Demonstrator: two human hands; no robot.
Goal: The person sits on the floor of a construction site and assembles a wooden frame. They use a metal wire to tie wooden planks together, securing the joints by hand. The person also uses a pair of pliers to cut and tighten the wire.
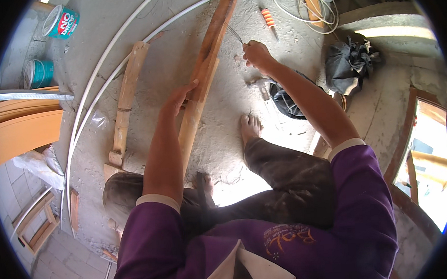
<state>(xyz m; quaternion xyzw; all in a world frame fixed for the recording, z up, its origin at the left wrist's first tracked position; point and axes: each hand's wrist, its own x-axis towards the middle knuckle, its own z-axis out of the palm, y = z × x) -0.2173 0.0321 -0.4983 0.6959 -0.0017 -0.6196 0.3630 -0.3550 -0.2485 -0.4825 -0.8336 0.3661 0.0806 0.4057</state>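
Observation:
A long reddish-brown wooden plank [211,45] runs from the far middle toward me, against a paler timber [195,123]. My left hand [179,97] grips the plank near its lower end, thumb on top and the other fingers mostly hidden. To the right of the plank, my right hand [257,55] is closed around a thin grey, wire-like piece [235,34] whose far end reaches the plank's edge. Its exact kind is unclear. Beyond that hand, a tool with an orange striped handle [267,18] lies on the floor.
Another timber [127,96] and white pipes [103,60] lie left. Teal buckets [69,24] stand at the far left. A black bag [287,99] lies beside my right forearm, a black plastic bag [350,66] farther right. Coiled cable [335,15] lies far right.

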